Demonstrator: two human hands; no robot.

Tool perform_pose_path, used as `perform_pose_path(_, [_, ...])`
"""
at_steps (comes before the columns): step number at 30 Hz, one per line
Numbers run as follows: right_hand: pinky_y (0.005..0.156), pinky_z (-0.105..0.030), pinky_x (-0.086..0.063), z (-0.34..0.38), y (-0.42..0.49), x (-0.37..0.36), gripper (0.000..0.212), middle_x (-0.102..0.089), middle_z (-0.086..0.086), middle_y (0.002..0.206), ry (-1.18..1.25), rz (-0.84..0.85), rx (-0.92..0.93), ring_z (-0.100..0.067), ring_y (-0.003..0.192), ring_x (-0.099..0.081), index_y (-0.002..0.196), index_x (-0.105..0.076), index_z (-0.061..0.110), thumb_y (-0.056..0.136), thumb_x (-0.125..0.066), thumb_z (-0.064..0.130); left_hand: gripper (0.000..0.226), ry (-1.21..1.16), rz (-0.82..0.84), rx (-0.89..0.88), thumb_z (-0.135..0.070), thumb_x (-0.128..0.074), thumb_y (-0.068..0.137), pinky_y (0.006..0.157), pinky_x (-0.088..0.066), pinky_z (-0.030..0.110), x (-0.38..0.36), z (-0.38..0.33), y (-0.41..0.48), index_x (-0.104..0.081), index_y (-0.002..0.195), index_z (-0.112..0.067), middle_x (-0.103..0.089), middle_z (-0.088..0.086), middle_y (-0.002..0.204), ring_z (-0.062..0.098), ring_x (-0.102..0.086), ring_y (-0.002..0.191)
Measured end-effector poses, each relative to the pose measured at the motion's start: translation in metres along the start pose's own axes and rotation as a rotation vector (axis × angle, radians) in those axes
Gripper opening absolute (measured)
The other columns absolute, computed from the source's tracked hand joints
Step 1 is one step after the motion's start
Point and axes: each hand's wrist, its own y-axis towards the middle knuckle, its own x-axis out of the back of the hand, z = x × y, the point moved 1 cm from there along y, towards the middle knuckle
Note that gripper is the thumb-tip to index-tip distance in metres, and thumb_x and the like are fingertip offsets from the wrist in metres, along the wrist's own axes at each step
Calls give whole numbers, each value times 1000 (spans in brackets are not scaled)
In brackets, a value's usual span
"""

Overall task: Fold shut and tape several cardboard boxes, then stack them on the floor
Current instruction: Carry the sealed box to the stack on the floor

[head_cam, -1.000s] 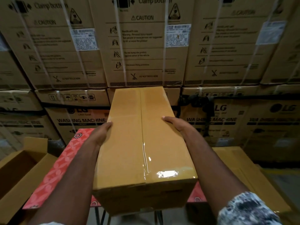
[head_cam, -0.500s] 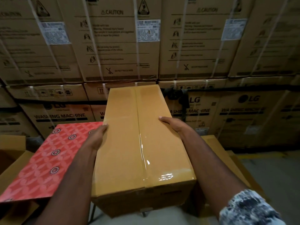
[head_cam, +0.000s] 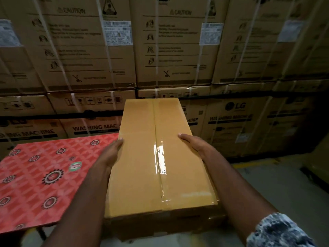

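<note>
Cardboard, taped shut along the top seam: the box [head_cam: 160, 157] is up in the air, carried between both hands just past the right edge of the red table [head_cam: 35, 175], floor [head_cam: 267, 193] below. The left hand [head_cam: 110, 154] clamps the left side and the right hand [head_cam: 192, 142] the right, thumbs hooked over the top edges. The other fingers run down the sides, hidden, so I can't tell if they're spread. The box looks stiff and probably light. The glossy tape [head_cam: 159, 157] is slick, so grip the bare long sides at mid-length.

Long cardboard box [head_cam: 142, 166], flaps closed, glossy clear tape [head_cam: 159, 157] along the centre seam, held by left hand [head_cam: 111, 154] and right hand [head_cam: 193, 142] at opposite long edges. Red patterned tabletop [head_cam: 35, 175] just left. Behind, stacked washing machine cartons [head_cam: 85, 50]; grey floor [head_cam: 276, 193] at right.
</note>
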Motion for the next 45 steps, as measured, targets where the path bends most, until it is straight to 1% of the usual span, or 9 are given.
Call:
perform_pose_path(3, [76, -42, -61, -15, 5, 61, 53, -77, -15, 100, 38, -9, -23, -32, 81, -73, 115, -71, 7, 80, -81, 45, 30, -4, 26, 15, -27, -43, 108, 69, -54, 31, -65, 8, -3, -62, 120, -7, -69, 14, 105, 26, -66, 84])
perform_pose_path(7, [75, -40, -60, -27, 10, 146, 48, -77, -14, 95, 9, -29, -18, -29, 77, -73, 113, -71, 6, 83, -79, 43, 39, -1, 39, 7, -25, -44, 108, 105, -44, 41, -149, 20, -1, -54, 137, -1, -58, 12, 135, 29, -57, 120])
perform_pose_path(14, [75, -36, -58, -56, 12, 279, 31, -74, -11, 90, 51, -33, -28, -24, 73, -70, 105, -71, 9, 93, -71, 37, 35, 33, 52, 54, -22, -45, 107, 67, -51, 30, -284, 47, -1, -57, 134, -2, -67, 13, 106, 22, -65, 81])
perform_pose_path(18, [87, -44, -59, -67, 17, 338, 41, -76, -14, 97, 36, -64, -51, -29, 82, -72, 112, -71, 7, 90, -74, 41, 42, 45, 47, 101, -30, -52, 105, 84, -53, 37, -340, 62, 3, -57, 139, -7, -67, 15, 122, 32, -67, 102])
perform_pose_path(20, [78, -39, -60, -73, 23, 361, 44, -77, -12, 94, 30, -84, -56, -27, 79, -73, 114, -70, 6, 89, -74, 42, 48, 73, 21, 122, -36, -55, 103, 101, -49, 46, -362, 67, 4, -54, 144, -12, -60, 15, 137, 37, -60, 120])
perform_pose_path(27, [55, -25, -54, -92, 48, 426, 37, -75, -6, 88, 50, -114, -64, -17, 66, -72, 112, -68, 11, 92, -71, 41, 70, 104, 64, 152, -57, -60, 83, 102, -48, 47, -426, 88, 31, -52, 144, -23, -58, 9, 139, 34, -59, 120])
perform_pose_path(31, [64, -30, -56, -100, 80, 460, 56, -76, -9, 101, 6, -150, -85, -24, 84, -74, 123, -67, 11, 85, -76, 51, 55, 123, 47, 131, -48, -55, 96, 105, -46, 48, -466, 93, 43, -52, 145, -25, -59, 5, 137, 31, -59, 121])
perform_pose_path(42, [78, -37, -59, -108, 167, 566, 62, -75, -8, 106, -29, -170, -89, -26, 92, -73, 127, -65, 12, 83, -77, 53, 68, 143, -3, 137, -59, -54, 94, 116, -30, 45, -588, 120, 106, -39, 154, -31, -34, -5, 160, 26, -36, 143])
perform_pose_path(45, [81, -39, -59, -114, 184, 590, 60, -75, -7, 105, -19, -179, -88, -26, 93, -73, 126, -66, 14, 82, -78, 52, 55, 144, 11, 150, -43, -47, 105, 101, -34, 34, -619, 124, 114, -35, 155, -23, -43, -2, 149, 22, -43, 133])
